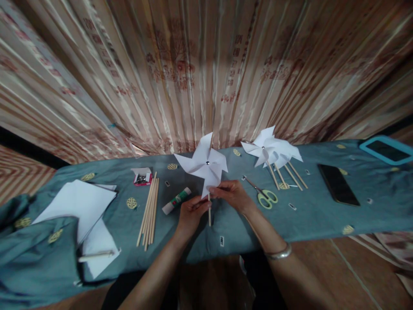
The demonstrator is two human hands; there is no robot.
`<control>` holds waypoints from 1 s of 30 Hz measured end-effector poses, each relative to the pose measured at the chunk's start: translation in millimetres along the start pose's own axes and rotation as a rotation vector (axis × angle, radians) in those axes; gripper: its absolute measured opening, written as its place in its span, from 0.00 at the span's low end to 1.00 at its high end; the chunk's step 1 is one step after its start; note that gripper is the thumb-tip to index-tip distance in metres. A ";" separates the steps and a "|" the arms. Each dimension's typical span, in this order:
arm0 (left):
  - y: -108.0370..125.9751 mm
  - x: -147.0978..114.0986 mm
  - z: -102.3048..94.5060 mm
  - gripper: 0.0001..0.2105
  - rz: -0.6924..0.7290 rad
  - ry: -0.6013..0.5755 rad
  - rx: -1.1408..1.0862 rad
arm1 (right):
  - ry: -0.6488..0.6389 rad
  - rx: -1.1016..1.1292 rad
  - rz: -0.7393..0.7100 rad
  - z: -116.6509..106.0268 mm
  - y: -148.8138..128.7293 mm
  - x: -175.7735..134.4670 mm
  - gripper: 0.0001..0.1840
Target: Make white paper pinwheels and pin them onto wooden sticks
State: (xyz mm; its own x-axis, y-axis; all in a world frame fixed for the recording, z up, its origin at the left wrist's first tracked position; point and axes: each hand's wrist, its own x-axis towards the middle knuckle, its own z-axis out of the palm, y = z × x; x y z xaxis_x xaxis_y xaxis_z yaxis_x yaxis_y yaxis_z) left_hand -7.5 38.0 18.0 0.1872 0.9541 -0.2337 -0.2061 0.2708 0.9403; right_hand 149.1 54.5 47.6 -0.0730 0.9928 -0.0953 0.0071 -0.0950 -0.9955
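A white paper pinwheel with a shiny pin at its centre stands upright on a thin wooden stick in front of me. My left hand pinches the stick below the blades. Higher up, my right hand has its fingers closed at the lower blade and the top of the stick; the exact hold there is partly hidden. A glue stick lies just left of my left hand. Scissors with yellow-green handles rest to the right of my right hand.
Several finished pinwheels lie at the back right, near a black phone and a blue-framed tablet. Leftward are wooden sticks, a small box of pins and white paper sheets. A curtain hangs behind the cloth-covered table.
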 end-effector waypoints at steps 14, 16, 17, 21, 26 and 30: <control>5.4 -5.7 -0.3 0.17 -0.094 -0.045 -0.008 | 0.475 0.047 -0.080 -55.0 -10.5 9.6 0.21; 5.5 -6.2 -0.1 0.17 -0.091 -0.047 -0.007 | 0.438 0.084 -0.059 -53.5 -9.5 10.9 0.21; 5.6 -6.1 -0.2 0.17 -0.084 -0.043 -0.004 | 0.431 0.094 -0.054 -52.3 -9.3 11.1 0.20; 5.6 -4.0 -1.7 0.15 -0.061 -0.026 0.006 | 0.428 0.102 -0.045 -49.0 -10.1 10.1 0.19; 5.6 -2.6 -2.5 0.14 -0.053 -0.014 0.010 | 0.389 0.085 -0.027 -46.5 -12.8 7.4 0.19; 6.0 -2.1 -2.2 0.14 -0.049 0.008 0.014 | 0.352 0.117 0.019 -42.0 -15.0 5.5 0.20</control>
State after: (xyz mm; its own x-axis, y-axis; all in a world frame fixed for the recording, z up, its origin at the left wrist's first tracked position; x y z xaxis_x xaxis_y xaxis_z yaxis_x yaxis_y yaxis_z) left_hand -11.3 37.8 23.6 0.1890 0.9408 -0.2815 -0.1834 0.3155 0.9310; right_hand 190.5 64.5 61.9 0.2740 0.9532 -0.1279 -0.1105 -0.1009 -0.9887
